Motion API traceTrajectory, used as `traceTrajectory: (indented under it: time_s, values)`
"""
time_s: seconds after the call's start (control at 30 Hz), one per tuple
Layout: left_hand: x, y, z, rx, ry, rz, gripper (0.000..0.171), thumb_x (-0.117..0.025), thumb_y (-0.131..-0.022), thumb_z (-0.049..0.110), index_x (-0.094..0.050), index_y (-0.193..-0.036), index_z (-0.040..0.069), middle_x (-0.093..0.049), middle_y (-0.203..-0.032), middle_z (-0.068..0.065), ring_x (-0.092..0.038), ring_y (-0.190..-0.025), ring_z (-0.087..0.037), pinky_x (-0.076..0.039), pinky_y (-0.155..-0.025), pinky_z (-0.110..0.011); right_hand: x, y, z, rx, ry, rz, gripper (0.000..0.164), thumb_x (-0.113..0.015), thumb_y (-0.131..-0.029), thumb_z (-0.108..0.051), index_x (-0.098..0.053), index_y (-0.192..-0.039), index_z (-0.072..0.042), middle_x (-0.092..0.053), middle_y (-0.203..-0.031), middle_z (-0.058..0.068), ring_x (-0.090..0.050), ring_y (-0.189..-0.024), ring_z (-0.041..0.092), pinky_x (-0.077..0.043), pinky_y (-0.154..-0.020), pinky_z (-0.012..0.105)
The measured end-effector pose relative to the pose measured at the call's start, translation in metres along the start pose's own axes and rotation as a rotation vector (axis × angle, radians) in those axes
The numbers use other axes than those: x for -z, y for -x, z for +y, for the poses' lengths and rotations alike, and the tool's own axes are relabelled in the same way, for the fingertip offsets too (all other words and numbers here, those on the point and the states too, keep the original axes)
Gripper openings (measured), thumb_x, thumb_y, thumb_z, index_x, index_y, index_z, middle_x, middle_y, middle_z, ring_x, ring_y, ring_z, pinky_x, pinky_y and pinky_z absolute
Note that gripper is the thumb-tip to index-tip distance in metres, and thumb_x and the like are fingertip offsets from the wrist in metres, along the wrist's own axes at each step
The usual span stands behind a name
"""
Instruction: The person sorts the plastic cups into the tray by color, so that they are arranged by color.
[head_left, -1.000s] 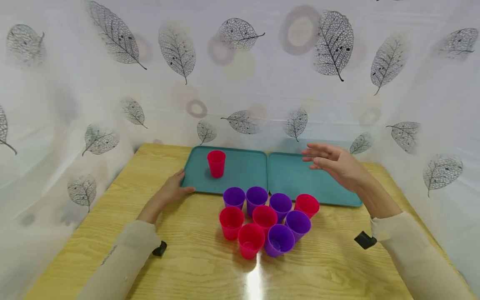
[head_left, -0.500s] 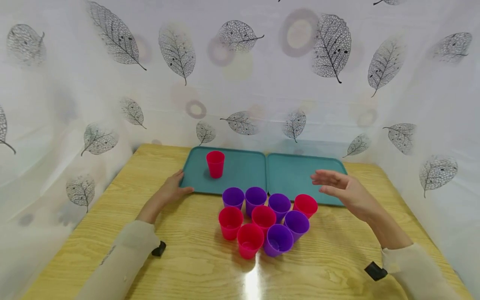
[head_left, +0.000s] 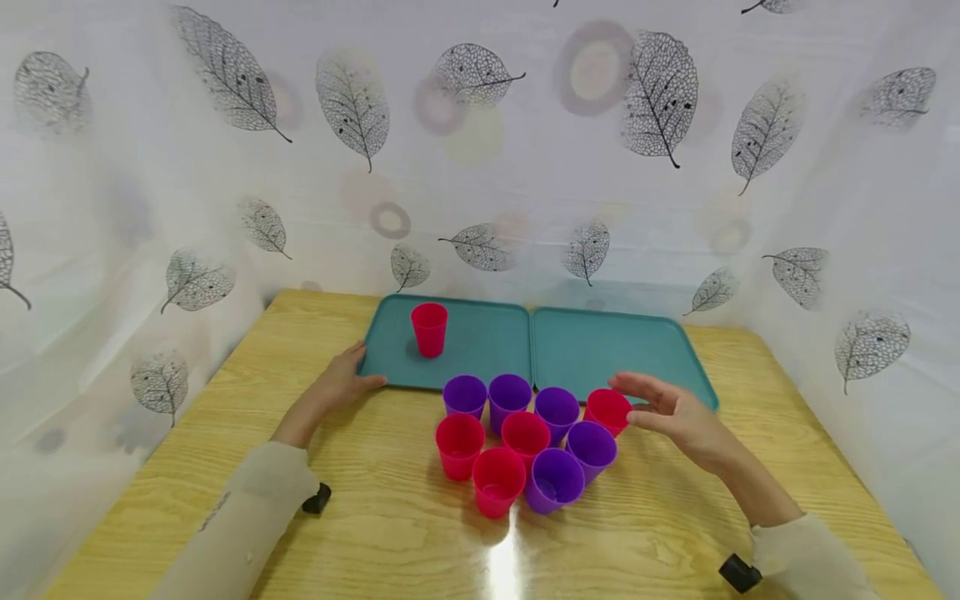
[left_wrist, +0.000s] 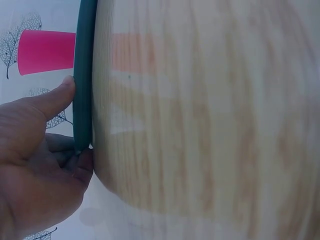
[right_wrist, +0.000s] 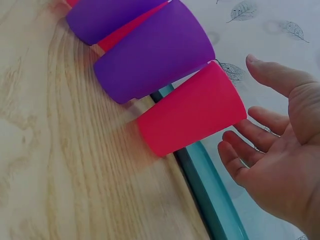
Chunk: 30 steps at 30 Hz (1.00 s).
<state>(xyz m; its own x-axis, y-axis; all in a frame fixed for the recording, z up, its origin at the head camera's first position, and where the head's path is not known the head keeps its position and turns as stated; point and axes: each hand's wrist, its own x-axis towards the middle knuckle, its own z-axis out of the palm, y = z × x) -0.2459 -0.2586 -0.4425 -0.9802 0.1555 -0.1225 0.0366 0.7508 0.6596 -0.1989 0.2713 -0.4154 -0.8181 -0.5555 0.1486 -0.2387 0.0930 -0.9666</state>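
My right hand (head_left: 686,423) is beside a red cup (head_left: 608,412) at the right end of a cluster of red and purple cups. In the right wrist view, thumb and fingers are spread apart near the rim of that red cup (right_wrist: 192,112), not closed round it. My left hand (head_left: 335,382) holds the front left corner of the left teal tray (head_left: 487,358). The left wrist view has the thumb on the tray's rim (left_wrist: 85,75) and the fingers curled at its corner. Another red cup (head_left: 430,330) stands upright on this tray.
The right teal tray (head_left: 622,346) lies against the left one, behind the cluster. In the cluster, purple cups (head_left: 556,481) and red cups (head_left: 498,482) stand close together, mouths up, on the wooden table (head_left: 390,517). A leaf-patterned curtain (head_left: 495,158) surrounds the back and sides.
My right hand has come down from above the right tray, first toward the front right, then left to the red cup. The left hand and the cups have stayed in place.
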Motion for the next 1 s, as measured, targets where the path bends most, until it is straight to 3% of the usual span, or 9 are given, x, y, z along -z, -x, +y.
traceTrajectory:
  time_s: [0.17, 0.27, 0.5, 1.0]
  values:
    - [0.0, 0.001, 0.001, -0.009, 0.003, -0.004, 0.083, -0.067, -0.103, 0.02, -0.016, -0.152, -0.023, -0.009, -0.163, -0.04, -0.01, -0.151, -0.055, -0.014, -0.124, -0.059, -0.004, 0.001, 0.006, -0.021, -0.029, -0.034, 0.059, -0.058, -0.101, 0.006, -0.031, -0.153, 0.015, -0.057, -0.147, -0.005, -0.062, -0.121, 0.011, -0.058, -0.095, 0.032]
    - [0.001, 0.001, 0.0, -0.016, -0.001, -0.002, 0.083, -0.067, -0.103, 0.02, -0.016, -0.152, -0.023, -0.009, -0.162, -0.04, -0.01, -0.15, -0.055, -0.015, -0.123, -0.06, -0.006, 0.0, 0.007, -0.024, -0.05, -0.057, 0.06, -0.057, -0.101, 0.007, -0.03, -0.154, 0.014, -0.061, -0.141, 0.001, -0.064, -0.118, 0.014, -0.058, -0.095, 0.036]
    - [0.0, 0.001, 0.0, -0.024, -0.002, 0.002, 0.082, -0.066, -0.103, 0.019, -0.016, -0.152, -0.024, -0.01, -0.162, -0.04, -0.011, -0.15, -0.056, -0.015, -0.123, -0.06, -0.007, -0.004, 0.01, -0.048, -0.099, -0.082, 0.062, -0.058, -0.101, 0.007, -0.027, -0.154, 0.016, -0.067, -0.134, 0.006, -0.065, -0.118, 0.016, -0.058, -0.095, 0.033]
    - [0.0, 0.0, 0.0, -0.002, 0.005, -0.006, 0.083, -0.065, -0.104, 0.021, -0.015, -0.154, -0.021, -0.009, -0.164, -0.038, -0.009, -0.151, -0.055, -0.014, -0.124, -0.06, -0.006, -0.006, 0.014, -0.094, -0.019, -0.071, 0.07, -0.066, -0.097, 0.003, -0.028, -0.156, 0.012, -0.067, -0.134, -0.002, -0.067, -0.117, 0.016, -0.059, -0.091, 0.031]
